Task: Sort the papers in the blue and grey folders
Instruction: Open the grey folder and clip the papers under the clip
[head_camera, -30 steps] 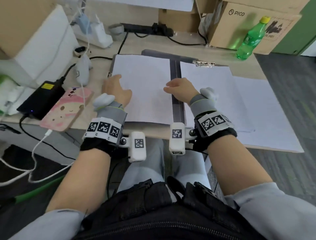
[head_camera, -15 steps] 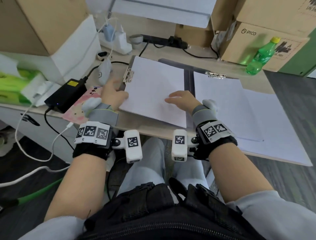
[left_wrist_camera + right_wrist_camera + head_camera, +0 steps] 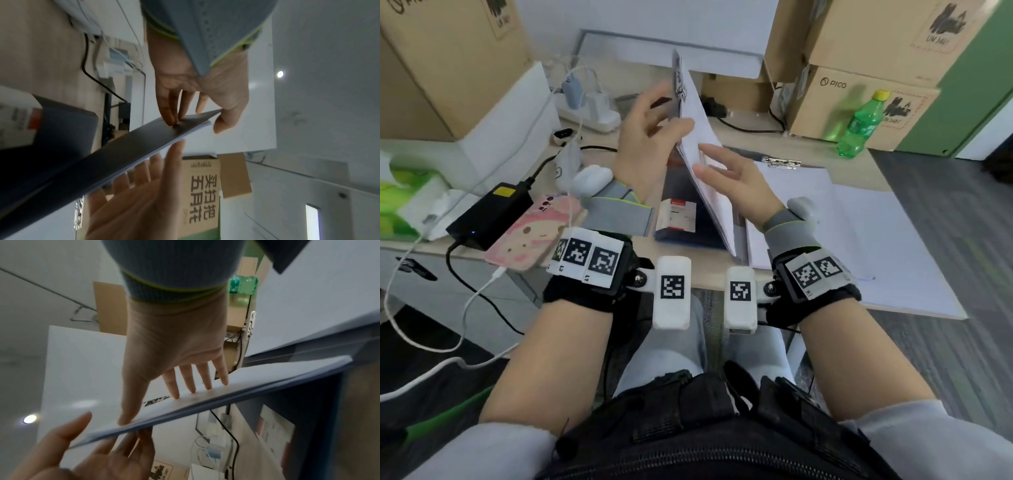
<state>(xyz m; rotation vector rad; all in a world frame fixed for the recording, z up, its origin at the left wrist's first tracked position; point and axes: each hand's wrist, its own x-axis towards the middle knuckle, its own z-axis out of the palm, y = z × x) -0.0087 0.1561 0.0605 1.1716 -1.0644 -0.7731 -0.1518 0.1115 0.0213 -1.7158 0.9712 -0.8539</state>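
Matt white paper sheets (image 3: 691,106), shiny metal clip (image 3: 781,162) — smooth dark folder cover (image 3: 102,162), wood-grain desk (image 3: 811,152)

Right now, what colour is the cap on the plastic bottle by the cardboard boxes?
Yellow cap on a green bottle; clearest in the head view.

The left hand (image 3: 643,144) pinches the raised half of the blue folder (image 3: 688,236), its papers (image 3: 692,113) nearly upright, while the right hand (image 3: 736,178) lays straight fingers against them.
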